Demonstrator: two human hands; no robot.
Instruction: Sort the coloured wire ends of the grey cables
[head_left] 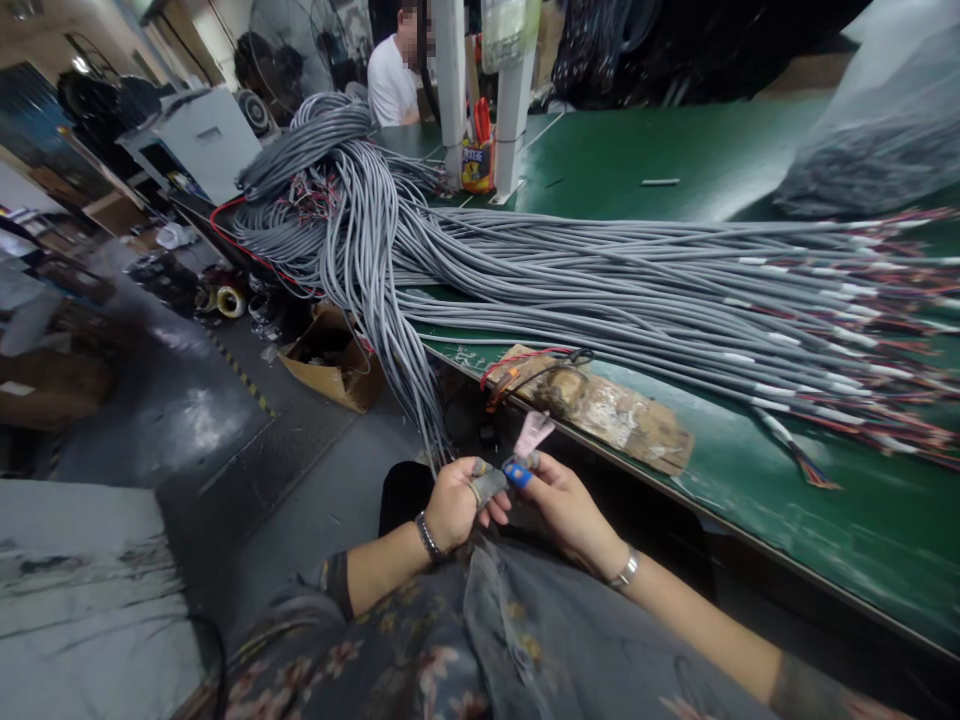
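Observation:
Both hands meet over my lap, just in front of the green table's edge (675, 490). My left hand (456, 500) is curled closed with grey tape wrapped on its fingers, beside the hanging grey cables. My right hand (564, 505) is closed in a pinch on a small blue piece (517, 472), and a pink strip (534, 432) sticks up above the fingers. A big bundle of grey cables (600, 290) with coloured wire ends lies across the table and droops off its left edge down to my hands.
A worn brown pad (622, 410) lies on the table edge with red and black wires on it. A cardboard box (330, 365) sits on the floor. White posts (450, 90), a tool cup (478, 160), a plastic bag (877, 130) and a seated person (394, 75) are at the far side.

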